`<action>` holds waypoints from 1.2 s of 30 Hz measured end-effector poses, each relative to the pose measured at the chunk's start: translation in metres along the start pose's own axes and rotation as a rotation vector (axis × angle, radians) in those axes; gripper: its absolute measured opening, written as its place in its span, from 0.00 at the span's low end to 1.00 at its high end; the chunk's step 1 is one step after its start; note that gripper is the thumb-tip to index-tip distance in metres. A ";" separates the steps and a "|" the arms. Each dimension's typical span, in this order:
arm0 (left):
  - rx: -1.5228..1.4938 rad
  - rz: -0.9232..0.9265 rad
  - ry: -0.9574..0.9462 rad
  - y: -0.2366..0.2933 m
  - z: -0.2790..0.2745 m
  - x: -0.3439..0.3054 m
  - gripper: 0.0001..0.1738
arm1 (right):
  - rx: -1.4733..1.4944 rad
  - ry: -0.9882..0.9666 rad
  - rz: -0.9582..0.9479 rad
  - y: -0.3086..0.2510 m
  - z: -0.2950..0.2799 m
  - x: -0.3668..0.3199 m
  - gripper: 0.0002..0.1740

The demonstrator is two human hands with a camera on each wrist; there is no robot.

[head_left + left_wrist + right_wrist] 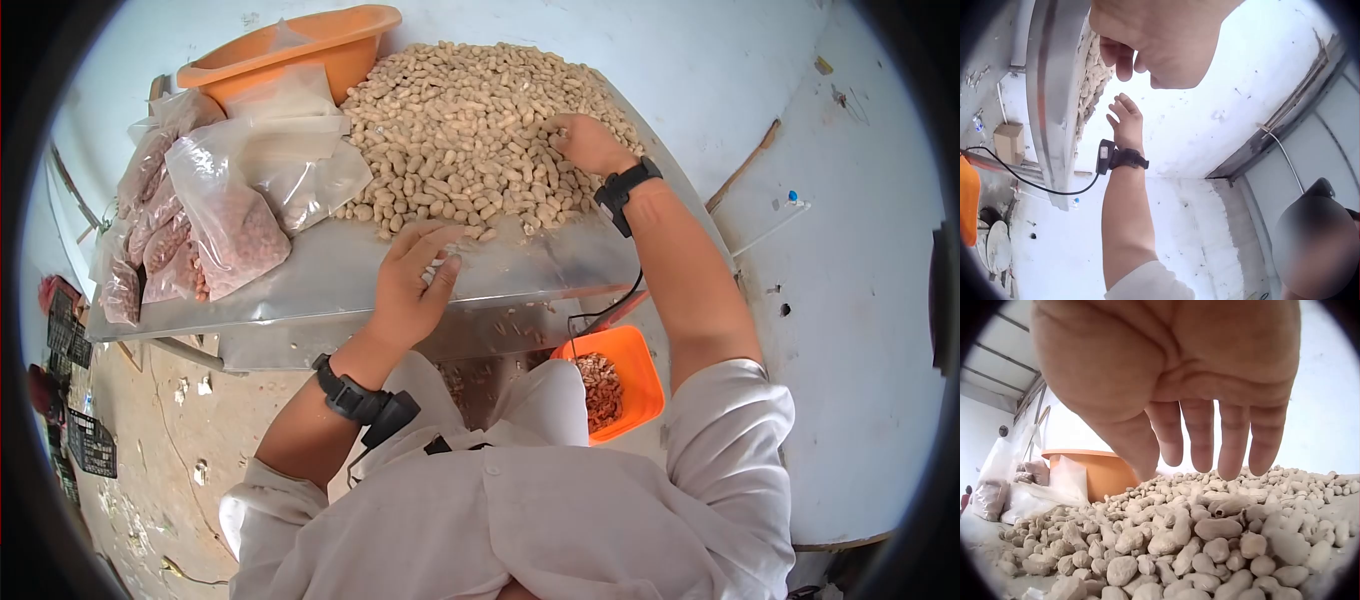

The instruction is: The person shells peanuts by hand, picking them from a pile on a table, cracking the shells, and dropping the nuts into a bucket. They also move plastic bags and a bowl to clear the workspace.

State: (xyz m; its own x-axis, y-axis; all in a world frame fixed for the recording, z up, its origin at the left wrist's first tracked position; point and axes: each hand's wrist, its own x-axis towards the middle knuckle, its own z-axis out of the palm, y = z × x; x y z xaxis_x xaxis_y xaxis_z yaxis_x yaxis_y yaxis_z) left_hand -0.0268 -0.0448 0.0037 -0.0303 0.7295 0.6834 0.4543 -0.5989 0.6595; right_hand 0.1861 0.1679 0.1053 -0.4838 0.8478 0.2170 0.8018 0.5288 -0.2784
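Observation:
A large heap of unshelled peanuts (450, 130) (1210, 550) covers the back of the metal table (330, 270). Over the right part of the heap is the right hand (592, 145) (1172, 369); in the right wrist view its fingers hang down above the nuts, with nothing seen between them. The left hand (412, 285) (1160, 37) is at the front edge of the heap, fingers bent loosely; whether a nut lies in its fingers cannot be told.
Plastic bags of reddish shelled peanuts (235, 225) lie on the table's left, before an orange basin (290, 50) (1094, 475). Below the table's front edge, between the arms, an orange container (640, 380) holds reddish bits. Black crates (92, 443) stand on the floor at far left.

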 end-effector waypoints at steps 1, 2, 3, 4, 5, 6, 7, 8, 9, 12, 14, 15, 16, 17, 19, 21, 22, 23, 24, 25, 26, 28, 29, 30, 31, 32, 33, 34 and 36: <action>0.128 0.118 0.015 -0.007 -0.002 0.003 0.18 | -0.028 0.014 -0.008 0.002 0.004 0.008 0.20; 0.188 0.144 0.016 -0.011 -0.003 0.004 0.17 | -0.060 0.021 -0.014 0.004 0.007 0.015 0.20; 0.247 0.169 0.016 -0.014 -0.004 0.003 0.17 | -0.091 0.028 -0.018 0.002 0.008 0.020 0.20; 0.307 0.193 0.016 -0.017 -0.006 0.003 0.16 | -0.123 0.034 -0.023 0.001 0.010 0.025 0.21; 0.290 0.175 0.026 -0.019 -0.006 0.003 0.16 | -0.115 0.005 -0.014 0.004 0.014 0.034 0.21; 0.274 0.155 0.037 -0.020 -0.005 0.002 0.16 | -0.107 -0.026 -0.006 0.007 0.017 0.044 0.21; 0.256 0.136 0.048 -0.021 -0.005 0.002 0.16 | -0.100 -0.055 0.003 0.010 0.019 0.053 0.22; 0.247 0.130 0.059 -0.022 -0.004 0.003 0.17 | -0.103 -0.056 0.010 0.014 0.022 0.060 0.22; 0.239 0.124 0.071 -0.021 -0.005 0.004 0.18 | -0.105 -0.057 0.017 0.014 0.023 0.064 0.23; 0.216 0.088 0.074 -0.023 -0.006 0.004 0.19 | -0.195 -0.091 0.016 0.013 0.030 0.081 0.24; 0.220 0.076 0.056 -0.025 -0.007 0.003 0.18 | -0.255 -0.138 0.024 0.015 0.034 0.092 0.24; 0.231 0.080 0.044 -0.026 -0.009 0.004 0.17 | -0.271 -0.167 0.035 0.011 0.032 0.094 0.24; 0.242 0.082 0.029 -0.026 -0.009 0.005 0.16 | -0.286 -0.199 0.047 0.008 0.032 0.095 0.24; 0.223 0.068 0.026 -0.026 -0.010 0.004 0.16 | -0.262 -0.216 0.065 0.006 0.031 0.096 0.24; 0.187 0.041 0.019 -0.025 -0.011 0.005 0.16 | -0.214 -0.247 0.099 0.005 0.031 0.101 0.25; 0.183 0.060 0.016 -0.027 -0.011 0.006 0.16 | -0.293 -0.243 0.055 0.009 0.036 0.107 0.21; 0.180 0.066 0.016 -0.028 -0.011 0.006 0.16 | -0.333 -0.244 0.033 0.013 0.038 0.109 0.19; 0.175 0.065 0.012 -0.028 -0.012 0.007 0.16 | -0.341 -0.237 -0.002 0.016 0.039 0.111 0.16; 0.170 0.066 0.007 -0.029 -0.012 0.007 0.16 | -0.348 -0.230 -0.035 0.020 0.038 0.111 0.12; 0.163 0.065 0.002 -0.029 -0.012 0.007 0.16 | -0.356 -0.224 -0.068 0.025 0.038 0.111 0.09; 0.157 0.064 -0.003 -0.029 -0.013 0.007 0.16 | -0.321 -0.222 -0.094 0.030 0.037 0.110 0.08; 0.143 0.064 -0.011 -0.030 -0.013 0.007 0.16 | -0.251 -0.217 -0.144 0.035 0.033 0.107 0.07; 0.139 0.063 -0.015 -0.030 -0.013 0.008 0.15 | -0.236 -0.209 -0.142 0.037 0.030 0.107 0.07; 0.136 0.061 -0.021 -0.030 -0.014 0.008 0.15 | -0.219 -0.202 -0.138 0.038 0.026 0.108 0.07; 0.134 0.060 -0.027 -0.031 -0.014 0.008 0.15 | -0.201 -0.193 -0.135 0.037 0.023 0.109 0.08; 0.129 0.053 -0.030 -0.031 -0.014 0.008 0.15 | -0.164 -0.180 -0.119 0.036 0.020 0.112 0.07; 0.124 0.046 -0.033 -0.031 -0.014 0.008 0.15 | -0.126 -0.168 -0.104 0.033 0.017 0.114 0.06; 0.121 0.040 -0.036 -0.031 -0.014 0.008 0.14 | -0.089 -0.153 -0.090 0.029 0.017 0.115 0.05; 0.118 0.028 -0.045 -0.032 -0.014 0.007 0.14 | -0.094 -0.061 -0.153 0.022 0.026 0.119 0.06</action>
State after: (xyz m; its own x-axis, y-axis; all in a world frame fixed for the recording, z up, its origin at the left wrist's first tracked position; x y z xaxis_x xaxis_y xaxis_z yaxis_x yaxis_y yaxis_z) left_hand -0.0543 -0.0250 -0.0079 0.0226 0.7287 0.6845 0.5561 -0.5782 0.5971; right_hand 0.1372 0.2809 0.1010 -0.6209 0.7598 0.1926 0.7447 0.6485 -0.1576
